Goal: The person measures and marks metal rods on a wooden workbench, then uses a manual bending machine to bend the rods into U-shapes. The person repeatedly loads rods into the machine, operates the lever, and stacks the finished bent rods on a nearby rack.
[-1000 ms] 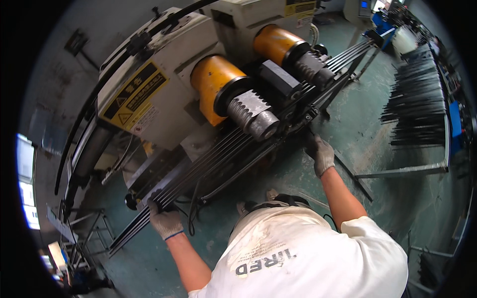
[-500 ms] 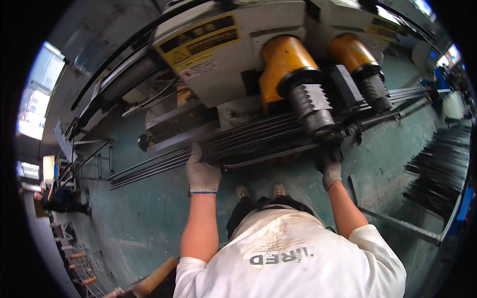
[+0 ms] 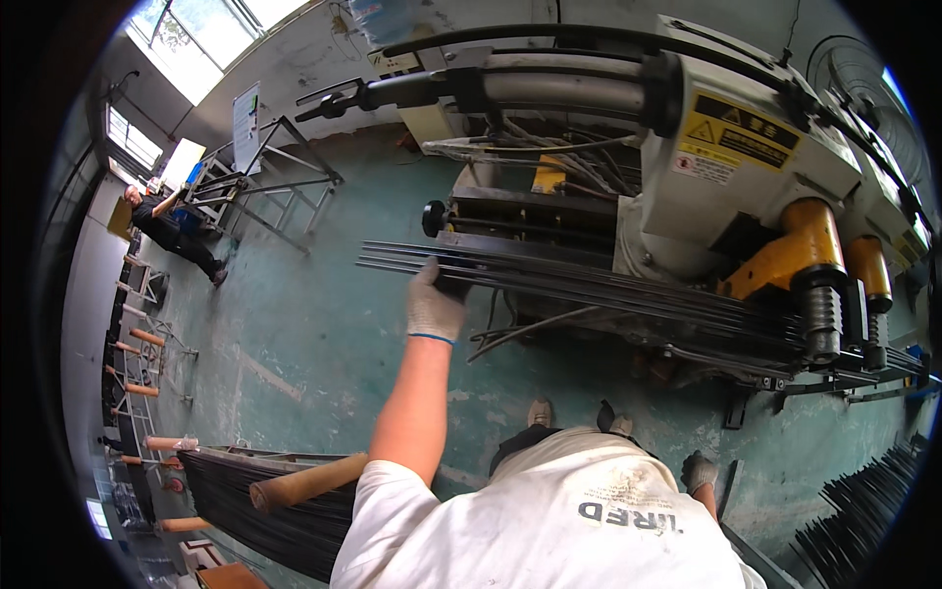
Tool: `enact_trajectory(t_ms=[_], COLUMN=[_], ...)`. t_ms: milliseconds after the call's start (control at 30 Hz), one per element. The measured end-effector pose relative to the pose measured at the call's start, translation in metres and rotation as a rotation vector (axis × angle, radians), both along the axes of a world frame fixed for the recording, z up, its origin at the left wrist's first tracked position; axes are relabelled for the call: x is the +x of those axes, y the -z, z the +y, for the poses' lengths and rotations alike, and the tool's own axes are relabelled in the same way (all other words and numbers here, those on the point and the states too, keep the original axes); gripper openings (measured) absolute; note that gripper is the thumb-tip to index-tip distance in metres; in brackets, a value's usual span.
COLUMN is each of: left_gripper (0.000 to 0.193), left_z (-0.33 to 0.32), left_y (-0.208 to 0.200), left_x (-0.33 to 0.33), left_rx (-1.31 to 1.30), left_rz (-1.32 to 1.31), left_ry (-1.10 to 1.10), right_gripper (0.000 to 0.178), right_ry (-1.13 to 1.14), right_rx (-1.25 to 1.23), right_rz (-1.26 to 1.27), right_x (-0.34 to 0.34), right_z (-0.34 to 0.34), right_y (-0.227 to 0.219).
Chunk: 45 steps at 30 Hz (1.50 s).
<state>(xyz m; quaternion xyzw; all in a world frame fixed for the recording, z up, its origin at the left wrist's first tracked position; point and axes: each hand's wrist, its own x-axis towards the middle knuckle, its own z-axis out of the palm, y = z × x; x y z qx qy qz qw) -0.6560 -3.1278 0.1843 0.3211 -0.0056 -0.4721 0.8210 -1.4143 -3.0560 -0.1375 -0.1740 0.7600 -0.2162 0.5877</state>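
Note:
A bunch of long, thin black metal rods (image 3: 579,280) runs along the front of a pale machine (image 3: 756,187), under its orange housings (image 3: 810,236). My left hand (image 3: 435,306), in a whitish knit glove, closes around the rods near their left ends. Its thumb lies over them, and the other fingers are mostly hidden. My right hand (image 3: 699,473), also gloved and with darkened fingertips, is low beside my right side, apart from the rods. How its fingers are set is too unclear to make out.
Behind me on the left lies a stack of black rods (image 3: 260,520) with a brown roller (image 3: 309,481) across it. Another rod pile (image 3: 859,515) sits at the far right. A metal frame (image 3: 265,182) and a person (image 3: 172,231) stand at the back left.
My view has swung left. My right hand has left the machine front and dropped to my side. My left hand stays on the rods, now closer to their left ends.

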Motion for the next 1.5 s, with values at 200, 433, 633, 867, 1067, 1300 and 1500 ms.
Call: enact_trajectory(t_ms=[200, 433, 633, 867, 1067, 1300, 1500], left_gripper=[0.028, 0.051, 0.066, 0.053, 0.063, 0.091, 0.083], left_z=[0.034, 0.037, 0.05, 0.066, 0.09, 0.072, 0.082], left_y=[0.01, -0.003, -0.03, 0.003, -0.005, 0.002, 0.102], left_x=[0.132, 0.152, 0.132, 0.173, 0.177, 0.18, 0.078], left_rx=[0.123, 0.117, 0.123, 0.268, 0.429, 0.423, 0.599], left_rz=[-0.144, -0.262, -0.324, -0.467, -0.676, -0.471, -0.079], left_ry=[-0.14, -0.131, -0.058, 0.218, 0.301, 0.092, -0.154], right_gripper=[0.021, 0.024, 0.028, 0.02, 0.039, 0.051, 0.056], right_ry=[-0.088, -0.369, -0.214, -1.473, -1.038, -1.356, -1.142], right_rx=[-0.019, -0.119, -0.055, -0.472, -0.216, -0.247, -0.116], right_rz=[0.067, 0.196, 0.172, 1.077, 0.685, 0.657, 0.508], right_x=[0.084, 0.127, 0.12, 0.064, 0.136, 0.169, 0.135], right_z=[0.039, 0.046, 0.033, 0.038, -0.011, -0.096, -0.146], right_y=[-0.033, -0.059, -0.058, -0.013, -0.097, -0.114, -0.117])
